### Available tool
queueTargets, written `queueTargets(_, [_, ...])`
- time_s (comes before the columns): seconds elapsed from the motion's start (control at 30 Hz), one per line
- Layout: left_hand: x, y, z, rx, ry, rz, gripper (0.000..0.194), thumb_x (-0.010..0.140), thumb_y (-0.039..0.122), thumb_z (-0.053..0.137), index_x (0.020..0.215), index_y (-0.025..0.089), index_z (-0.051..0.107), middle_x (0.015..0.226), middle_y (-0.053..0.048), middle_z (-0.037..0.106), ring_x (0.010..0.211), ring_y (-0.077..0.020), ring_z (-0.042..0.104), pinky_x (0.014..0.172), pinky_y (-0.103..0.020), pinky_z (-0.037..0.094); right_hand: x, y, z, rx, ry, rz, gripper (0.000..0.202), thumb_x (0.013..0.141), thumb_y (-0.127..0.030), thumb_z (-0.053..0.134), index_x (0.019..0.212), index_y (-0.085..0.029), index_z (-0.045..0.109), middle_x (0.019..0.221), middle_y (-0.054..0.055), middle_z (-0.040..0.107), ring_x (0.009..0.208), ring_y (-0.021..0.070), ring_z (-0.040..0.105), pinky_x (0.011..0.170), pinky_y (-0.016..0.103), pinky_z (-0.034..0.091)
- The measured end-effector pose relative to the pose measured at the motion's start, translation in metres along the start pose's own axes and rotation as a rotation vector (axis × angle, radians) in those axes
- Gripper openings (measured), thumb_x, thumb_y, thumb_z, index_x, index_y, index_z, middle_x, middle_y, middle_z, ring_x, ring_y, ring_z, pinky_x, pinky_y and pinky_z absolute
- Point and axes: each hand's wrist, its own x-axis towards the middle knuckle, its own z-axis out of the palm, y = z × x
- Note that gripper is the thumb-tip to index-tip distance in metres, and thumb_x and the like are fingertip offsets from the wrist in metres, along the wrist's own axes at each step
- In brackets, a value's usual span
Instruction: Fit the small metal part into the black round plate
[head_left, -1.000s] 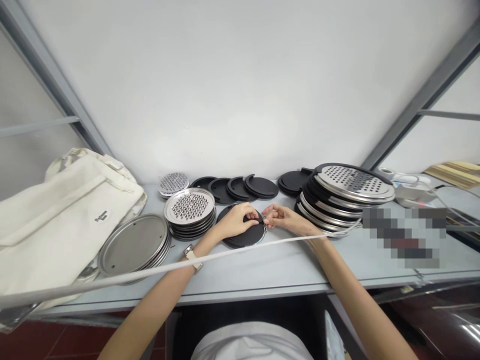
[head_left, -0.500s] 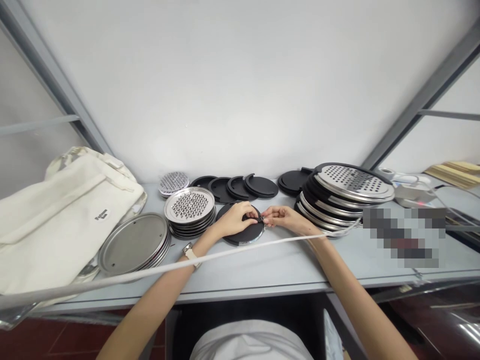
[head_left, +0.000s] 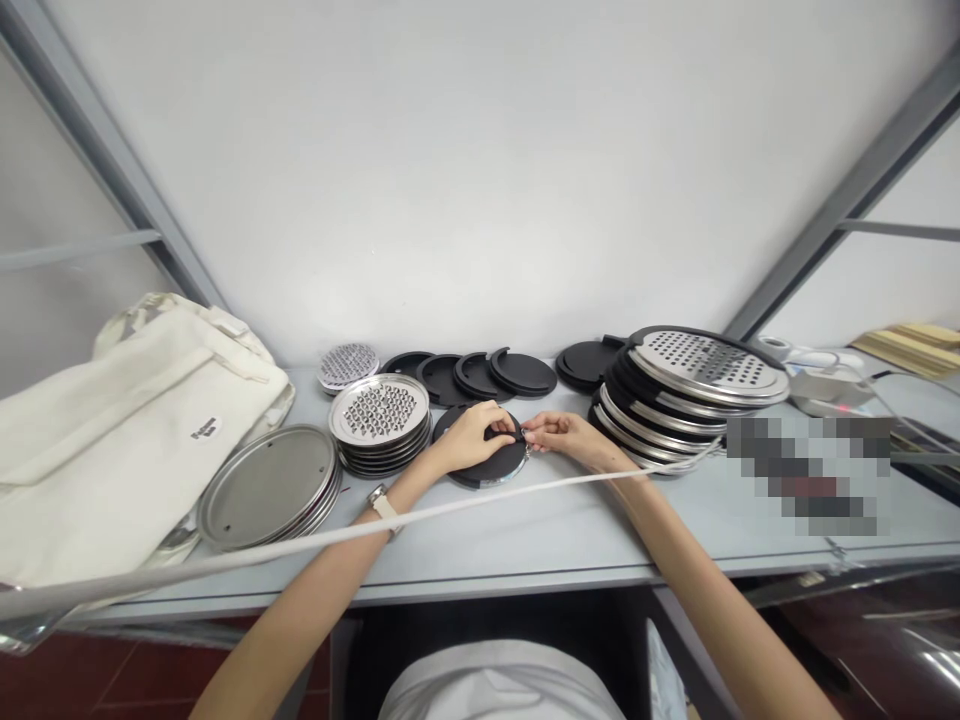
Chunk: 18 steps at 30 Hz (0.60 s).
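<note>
A black round disc (head_left: 491, 472) with a shiny strip along its front edge lies on the table before me. My left hand (head_left: 472, 442) rests over it from the left, thumb and fingers closed at its right part. At the disc's right edge, the fingertips of my right hand (head_left: 561, 438) pinch something small and dark. A short shiny bit, perhaps a chain, dangles beneath those fingertips; its kind is too small to make out. Just left of the disc stands a stack of round metal grater plates (head_left: 379, 410).
Behind my hands lie overlapping black discs (head_left: 523, 372). A tall stack of black-rimmed metal plates (head_left: 705, 365) stands right. Flat grey metal plates (head_left: 270, 485) and a cream canvas bag (head_left: 142, 430) occupy the left. A pale cord (head_left: 450, 510) crosses in front, over my forearms.
Both hands keep their places at the black disc. The small shiny bit under my right fingertips shows slightly more; otherwise little differs.
</note>
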Motion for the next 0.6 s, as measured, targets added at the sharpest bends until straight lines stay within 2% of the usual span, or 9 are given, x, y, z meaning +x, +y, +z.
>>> queueTargets(0.6, [-0.0008,-0.003,0.0064,0.006,0.061,-0.032,0.002,0.08,0.016,0.063,0.082,0.016,0.062,0.081,-0.001,0.056,0.077,-0.0125,0.056,0.074,-0.026,0.047,0.0,0.0038,-0.0007,0.005,0.008,-0.011,0.041,0.06,-0.039,0.082,0.088,-0.013,0.068,0.069,0.0,0.067,0.063,0.0108,0.06,0.07,0.029,0.048])
